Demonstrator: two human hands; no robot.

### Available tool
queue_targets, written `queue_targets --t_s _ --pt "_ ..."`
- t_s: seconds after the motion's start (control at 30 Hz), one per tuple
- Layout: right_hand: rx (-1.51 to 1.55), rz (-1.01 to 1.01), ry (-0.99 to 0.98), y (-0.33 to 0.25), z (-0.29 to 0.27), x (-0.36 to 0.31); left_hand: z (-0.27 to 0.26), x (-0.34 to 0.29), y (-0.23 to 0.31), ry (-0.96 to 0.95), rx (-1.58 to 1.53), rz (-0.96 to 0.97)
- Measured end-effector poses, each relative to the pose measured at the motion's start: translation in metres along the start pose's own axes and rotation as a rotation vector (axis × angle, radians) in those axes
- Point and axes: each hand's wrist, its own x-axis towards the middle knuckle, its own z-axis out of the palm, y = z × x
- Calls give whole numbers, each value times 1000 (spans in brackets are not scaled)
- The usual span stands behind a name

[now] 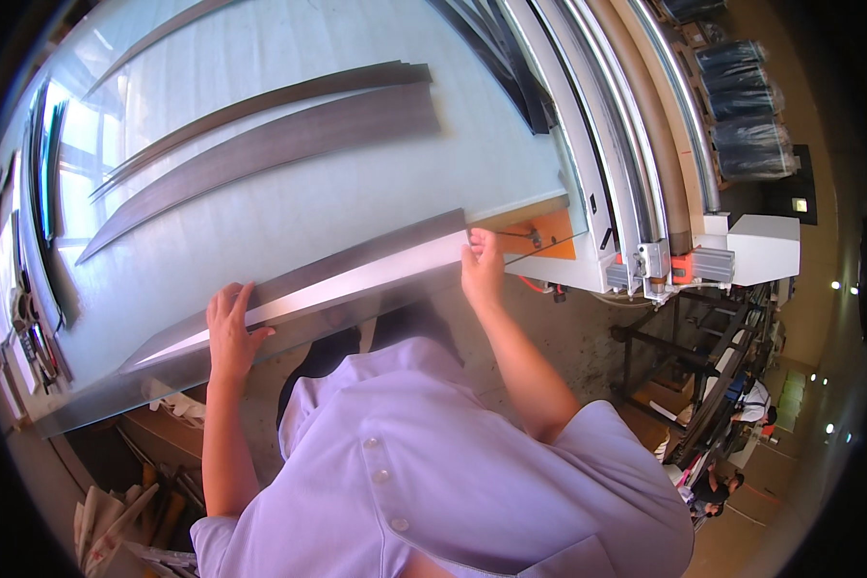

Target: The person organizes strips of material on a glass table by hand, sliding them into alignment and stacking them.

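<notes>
A long dark grey strip (356, 249) lies along the near edge of the glass-topped table (289, 207), with a white strip (376, 276) beside its near side. I cannot tell whether the two are joined. Over the left part of both rests my left hand (231, 329), fingers stretched across them and thumb apart. At their right end my right hand (483, 262) has its fingers closed in a pinch at the corner; the fingertips partly hide what they grip.
Farther back lie a wide grey strip (279, 154) and narrower dark strips (289, 103). A machine with long rollers (636, 125) stands at the right, an orange plate (554, 234) beside it. Wrapped dark rolls (742, 106) sit beyond. Other people (713, 489) are at the far lower right.
</notes>
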Motion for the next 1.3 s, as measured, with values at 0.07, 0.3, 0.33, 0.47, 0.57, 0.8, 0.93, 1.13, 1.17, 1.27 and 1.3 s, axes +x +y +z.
queue_targets --t_s 0.07,0.3,0.33,0.47,0.57,0.8,0.93,1.13,1.17,1.27,1.3 --pt "-26 -5 -85 2 -1 2 1 1 -1 -13 -6 -1" --pt "-484 -700 -516 -65 -28 28 -16 -1 9 -39 12 9" --pt "-546 -769 -587 -68 -27 34 -17 -1 7 -49 7 14" --pt "-726 -902 -687 -59 -14 51 -19 1 1 -89 -21 21" --pt "-730 -921 -700 -61 -12 53 -18 2 -1 -105 -10 15" --pt "-319 -860 -492 -84 3 105 -33 28 0 -21 -53 -35" --pt "-361 -871 -402 -115 38 189 -22 93 -29 176 75 -25" --pt "-520 -1034 -406 -115 60 235 -22 165 -42 252 256 -90" --pt "-533 -1009 -462 -114 58 232 -21 166 -45 226 262 -109" --pt "-545 -1072 -500 -111 52 233 -12 166 -54 198 270 -114" --pt "-544 -1114 -491 -112 49 232 -12 167 -51 211 267 -111"
